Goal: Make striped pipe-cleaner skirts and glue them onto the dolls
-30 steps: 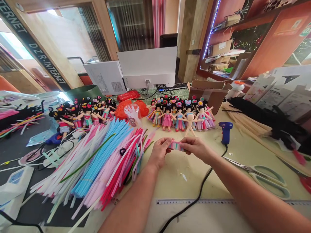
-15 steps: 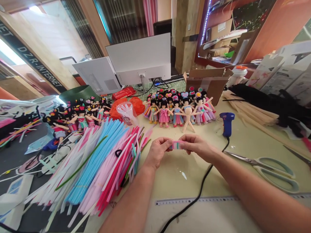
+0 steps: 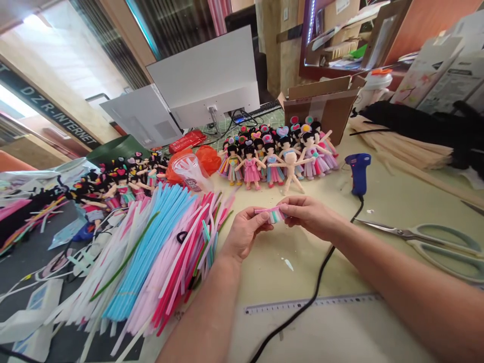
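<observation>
Between my two hands is a small striped piece of pipe cleaners (image 3: 276, 216), pink along its top edge with white, green and blue strips below. My left hand (image 3: 247, 229) pinches its left end, thumb on the near face. At the other end, my right hand (image 3: 305, 214) pinches it with thumb and fingers. Just beyond them stands a bare beige doll body (image 3: 292, 171) with arms spread. Behind it are several finished dolls (image 3: 251, 166) with black hair and colourful skirts. Left of my hands lies a large pile of pipe cleaners (image 3: 139, 272) in white, blue, pink and red.
To the right are a blue glue gun (image 3: 358, 174), its black cord (image 3: 317, 287) and scissors (image 3: 427, 239). A ruler (image 3: 302, 305) lies near the front. Behind stand a cardboard box (image 3: 317, 111) and a monitor (image 3: 207, 70). More dolls (image 3: 124, 184) stand at the left.
The striped piece has tilted, and more of its striped face shows between my fingers. My hands keep hold at both ends. The camera view has shifted slightly.
</observation>
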`<act>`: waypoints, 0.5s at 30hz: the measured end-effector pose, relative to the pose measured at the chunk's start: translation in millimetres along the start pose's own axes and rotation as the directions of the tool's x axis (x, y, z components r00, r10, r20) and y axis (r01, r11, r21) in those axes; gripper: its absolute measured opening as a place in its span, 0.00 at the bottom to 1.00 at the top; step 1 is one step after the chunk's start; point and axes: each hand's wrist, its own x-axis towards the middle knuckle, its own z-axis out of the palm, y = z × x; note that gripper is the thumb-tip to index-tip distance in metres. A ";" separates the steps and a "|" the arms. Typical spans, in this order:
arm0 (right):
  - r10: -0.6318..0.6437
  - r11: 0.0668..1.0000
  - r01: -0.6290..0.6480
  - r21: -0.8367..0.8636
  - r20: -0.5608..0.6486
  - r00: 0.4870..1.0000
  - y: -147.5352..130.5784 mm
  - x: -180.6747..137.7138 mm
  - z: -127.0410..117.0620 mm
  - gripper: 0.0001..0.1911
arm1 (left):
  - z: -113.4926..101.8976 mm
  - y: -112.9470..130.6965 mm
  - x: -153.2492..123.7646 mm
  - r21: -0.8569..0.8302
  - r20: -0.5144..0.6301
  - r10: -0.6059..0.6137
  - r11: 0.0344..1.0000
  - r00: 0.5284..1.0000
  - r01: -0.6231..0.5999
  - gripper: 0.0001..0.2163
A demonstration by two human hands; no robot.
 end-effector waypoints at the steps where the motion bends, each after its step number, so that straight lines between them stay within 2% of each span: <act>1: -0.004 1.000 0.004 0.008 0.003 1.000 0.1 0.4 -0.4 0.23 | 0.1 0.2 -0.3 -0.011 0.007 -0.005 1.000 1.000 0.005 0.22; 10: -0.004 0.998 0.004 0.060 -0.007 1.000 0.2 1.2 -1.1 0.21 | -2.9 -2.1 0.9 -0.048 -0.039 -0.005 0.999 0.999 0.003 0.22; 15: -0.013 0.994 0.007 0.108 0.059 0.998 -1.5 -0.5 -0.5 0.21 | -1.6 -0.3 -1.9 -0.076 0.026 -0.009 0.997 1.000 0.011 0.21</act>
